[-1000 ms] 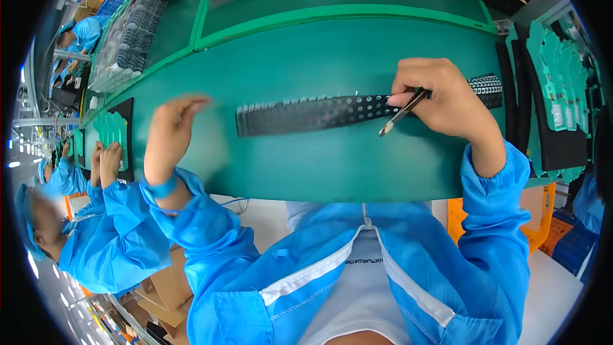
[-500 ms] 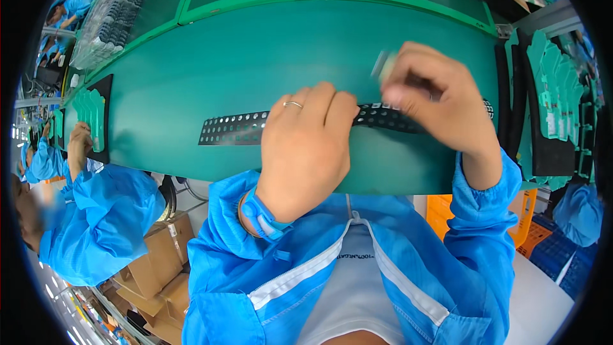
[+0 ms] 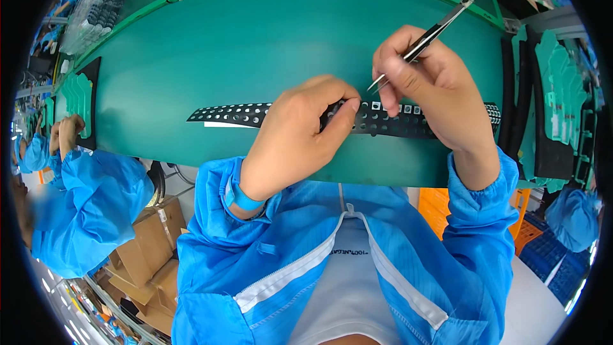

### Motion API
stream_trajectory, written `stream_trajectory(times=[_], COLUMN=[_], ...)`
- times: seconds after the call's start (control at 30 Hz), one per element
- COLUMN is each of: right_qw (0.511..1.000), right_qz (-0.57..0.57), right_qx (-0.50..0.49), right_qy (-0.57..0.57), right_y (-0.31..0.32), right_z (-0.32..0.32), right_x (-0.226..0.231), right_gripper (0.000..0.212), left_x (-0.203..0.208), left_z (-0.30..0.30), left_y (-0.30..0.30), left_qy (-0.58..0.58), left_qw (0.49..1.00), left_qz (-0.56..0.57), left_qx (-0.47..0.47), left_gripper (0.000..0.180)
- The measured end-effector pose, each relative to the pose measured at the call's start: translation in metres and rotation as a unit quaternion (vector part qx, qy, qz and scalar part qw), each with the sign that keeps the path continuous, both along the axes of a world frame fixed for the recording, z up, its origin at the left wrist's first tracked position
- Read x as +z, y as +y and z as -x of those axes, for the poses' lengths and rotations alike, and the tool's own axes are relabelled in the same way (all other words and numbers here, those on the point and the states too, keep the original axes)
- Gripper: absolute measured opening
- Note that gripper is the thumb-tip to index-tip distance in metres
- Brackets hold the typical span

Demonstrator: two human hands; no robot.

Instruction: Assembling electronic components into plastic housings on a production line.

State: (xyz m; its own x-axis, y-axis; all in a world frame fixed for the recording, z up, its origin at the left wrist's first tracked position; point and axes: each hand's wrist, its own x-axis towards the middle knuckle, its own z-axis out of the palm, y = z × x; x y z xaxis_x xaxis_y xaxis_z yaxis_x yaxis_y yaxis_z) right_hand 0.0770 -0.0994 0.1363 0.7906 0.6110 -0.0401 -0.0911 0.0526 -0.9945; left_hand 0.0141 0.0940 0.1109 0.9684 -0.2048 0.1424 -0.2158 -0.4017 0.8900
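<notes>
A long black strip (image 3: 227, 114) with rows of round holes lies across the green work surface before me. My left hand (image 3: 297, 131) bends over its middle, thumb and forefinger closed together at the strip. My right hand (image 3: 440, 83) grips metal tweezers (image 3: 440, 27) with black handles, their points slanting down towards the strip close to my left fingertips. Small white square pieces (image 3: 407, 109) with dark round centres sit along the strip's far edge, partly covered by my right hand. Whether the tweezer points hold anything is too small to tell.
A white edge (image 3: 227, 124) shows under the strip's left part. Green plastic trays (image 3: 559, 86) stand on black foam at the right, more green trays (image 3: 78, 105) at the left. Clear packaging with dark parts (image 3: 105, 9) lies back left. A co-worker in blue (image 3: 96, 198) works at the left.
My left hand has gone from lying over the strip to a pinch. The strip's left end has shifted, baring a white edge. My blurred right hand now holds the tweezers in plain view.
</notes>
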Motion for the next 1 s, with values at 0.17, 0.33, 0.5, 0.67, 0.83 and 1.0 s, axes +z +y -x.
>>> stream_trajectory(times=[0.17, 0.33, 0.5, 0.67, 0.83, 1.0], right_qw=[0.995, 0.972, 0.971, 0.969, 0.971, 0.883], right_qz=[0.088, 0.160, 0.154, 0.145, 0.134, 0.146], right_qx=[-0.033, -0.085, -0.095, -0.092, -0.087, -0.064], right_qy=[-0.021, -0.153, -0.155, -0.175, -0.176, -0.441], right_y=[0.004, 0.010, 0.012, 0.011, 0.013, 0.015], right_z=[0.004, 0.008, 0.010, 0.010, 0.010, 0.012], right_x=[0.004, 0.007, 0.010, 0.010, 0.009, 0.009], right_gripper=[0.014, 0.018, 0.019, 0.019, 0.017, 0.022], left_x=[0.001, 0.004, 0.007, 0.013, 0.012, 0.017], left_z=[-0.001, -0.001, -0.003, -0.002, -0.002, -0.003], left_y=[0.002, 0.004, 0.005, 0.006, 0.008, 0.012], left_qy=[-0.012, -0.023, -0.054, -0.050, -0.053, -0.001], left_qw=[1.000, 1.000, 0.998, 0.999, 0.998, 0.999], left_qz=[0.002, 0.002, 0.020, 0.010, 0.011, 0.048], left_qx=[0.005, 0.005, -0.010, -0.016, -0.016, -0.010], left_gripper=[0.007, 0.005, 0.003, 0.003, 0.003, 0.005])
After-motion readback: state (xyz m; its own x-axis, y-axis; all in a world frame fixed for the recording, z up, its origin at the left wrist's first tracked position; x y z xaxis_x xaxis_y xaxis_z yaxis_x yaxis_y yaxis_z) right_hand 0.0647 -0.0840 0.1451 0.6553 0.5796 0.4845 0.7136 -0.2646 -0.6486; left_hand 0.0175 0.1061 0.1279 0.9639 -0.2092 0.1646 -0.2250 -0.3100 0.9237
